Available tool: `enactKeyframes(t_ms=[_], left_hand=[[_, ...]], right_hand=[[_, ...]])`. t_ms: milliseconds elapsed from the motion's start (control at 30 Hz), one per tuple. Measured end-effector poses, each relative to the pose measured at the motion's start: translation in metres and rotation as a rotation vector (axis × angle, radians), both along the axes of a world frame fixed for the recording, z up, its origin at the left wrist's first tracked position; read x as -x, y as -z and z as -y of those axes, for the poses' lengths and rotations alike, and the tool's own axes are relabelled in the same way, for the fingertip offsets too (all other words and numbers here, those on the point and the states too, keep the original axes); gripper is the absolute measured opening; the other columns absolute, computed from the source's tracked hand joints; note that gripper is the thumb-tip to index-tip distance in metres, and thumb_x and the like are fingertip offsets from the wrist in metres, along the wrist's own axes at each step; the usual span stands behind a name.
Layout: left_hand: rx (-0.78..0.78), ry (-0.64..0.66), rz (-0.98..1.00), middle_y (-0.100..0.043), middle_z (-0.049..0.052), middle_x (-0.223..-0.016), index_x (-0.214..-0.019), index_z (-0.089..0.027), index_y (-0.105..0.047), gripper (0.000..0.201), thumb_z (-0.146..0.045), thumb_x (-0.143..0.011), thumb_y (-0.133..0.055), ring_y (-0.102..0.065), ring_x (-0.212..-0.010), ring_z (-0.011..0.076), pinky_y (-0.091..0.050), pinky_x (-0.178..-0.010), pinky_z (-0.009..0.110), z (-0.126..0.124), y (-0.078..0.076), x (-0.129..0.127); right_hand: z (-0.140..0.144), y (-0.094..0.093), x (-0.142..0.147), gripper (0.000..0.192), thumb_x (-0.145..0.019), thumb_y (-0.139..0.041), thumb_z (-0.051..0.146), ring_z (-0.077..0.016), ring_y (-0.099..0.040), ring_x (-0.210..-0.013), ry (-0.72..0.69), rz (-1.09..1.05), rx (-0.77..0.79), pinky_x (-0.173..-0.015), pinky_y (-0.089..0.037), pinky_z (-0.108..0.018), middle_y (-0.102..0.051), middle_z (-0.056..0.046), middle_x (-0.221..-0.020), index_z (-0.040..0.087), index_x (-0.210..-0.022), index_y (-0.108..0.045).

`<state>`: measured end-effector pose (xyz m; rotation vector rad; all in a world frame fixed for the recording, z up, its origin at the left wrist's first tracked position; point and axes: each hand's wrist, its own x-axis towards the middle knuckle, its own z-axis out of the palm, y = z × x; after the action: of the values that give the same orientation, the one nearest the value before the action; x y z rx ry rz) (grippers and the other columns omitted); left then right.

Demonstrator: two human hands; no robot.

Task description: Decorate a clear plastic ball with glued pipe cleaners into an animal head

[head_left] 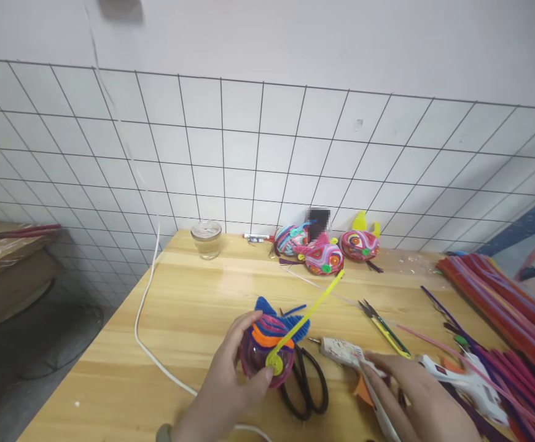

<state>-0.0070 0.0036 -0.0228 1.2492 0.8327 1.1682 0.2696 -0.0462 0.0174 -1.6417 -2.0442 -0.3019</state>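
My left hand point(230, 374) is closed around a round pink ball point(254, 359) partly covered in coloured pipe cleaners, with blue ear-like loops on top. The thumb presses a coiled yellow pipe cleaner point(274, 363) against its front, and the free end sticks up to the right. My right hand point(414, 393) grips a white glue gun point(341, 351), its metal nozzle pointing left near the ball but apart from it. Black-handled scissors point(311, 393) lie between the hands, their blades hidden behind the ball.
Several finished pipe-cleaner animals point(325, 258) stand by the wall beside a marker point(255, 237) and a glass cup point(206, 239). Yellow-green snips point(384, 328), a second white tool point(472, 387) and pipe-cleaner bundles point(507, 307) lie at right. A white cable point(145, 344) crosses the left edge.
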Motion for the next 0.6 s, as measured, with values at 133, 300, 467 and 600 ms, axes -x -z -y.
enactKeyframes(t_ms=[133, 300, 467, 600], left_hand=[[-0.090, -0.016, -0.043, -0.049, 0.013, -0.137, -0.126, -0.025, -0.057, 0.058, -0.020, -0.070, -0.071, -0.047, -0.125, 0.0353, -0.033, -0.108, 0.046, 0.003, 0.004, -0.003], [-0.091, -0.026, -0.003, -0.051, 0.014, -0.134, -0.125, -0.023, -0.059, 0.056, -0.028, -0.070, -0.072, -0.047, -0.124, 0.0365, -0.035, -0.106, 0.048, 0.002, 0.004, -0.007], [0.007, 0.032, 0.086, -0.050, 0.015, -0.136, -0.126, -0.021, -0.055, 0.061, -0.032, -0.070, -0.074, -0.049, -0.122, 0.0363, -0.037, -0.104, 0.048, -0.001, 0.006, -0.005], [0.085, 0.092, 0.170, -0.053, 0.016, -0.133, -0.127, -0.021, -0.054, 0.059, -0.030, -0.072, -0.074, -0.054, -0.118, 0.0342, -0.042, -0.100, 0.045, -0.002, 0.003, -0.005]], right_hand=[[-0.014, -0.021, 0.032, 0.026, -0.090, -0.051, 0.027, -0.0271, -0.061, -0.110, -0.302, 0.076, -0.168, -0.088, -0.053, -0.040, -0.069, -0.011, -0.110, 0.021, -0.112, -0.062], [-0.029, -0.018, 0.046, 0.029, -0.092, -0.048, 0.017, -0.0251, -0.056, -0.116, -0.424, 0.131, -0.038, -0.105, -0.035, -0.053, -0.069, -0.007, -0.108, 0.024, -0.119, -0.058], [-0.028, -0.009, 0.043, 0.033, -0.092, -0.046, 0.013, -0.0180, -0.065, -0.079, -0.551, 0.024, 0.031, -0.075, -0.051, -0.032, -0.069, -0.007, -0.089, 0.021, -0.123, -0.055], [-0.019, -0.004, 0.047, 0.037, -0.094, -0.043, 0.013, -0.0168, -0.063, -0.068, -0.498, -0.003, 0.054, -0.062, -0.048, -0.028, -0.067, -0.005, -0.079, 0.023, -0.128, -0.052]])
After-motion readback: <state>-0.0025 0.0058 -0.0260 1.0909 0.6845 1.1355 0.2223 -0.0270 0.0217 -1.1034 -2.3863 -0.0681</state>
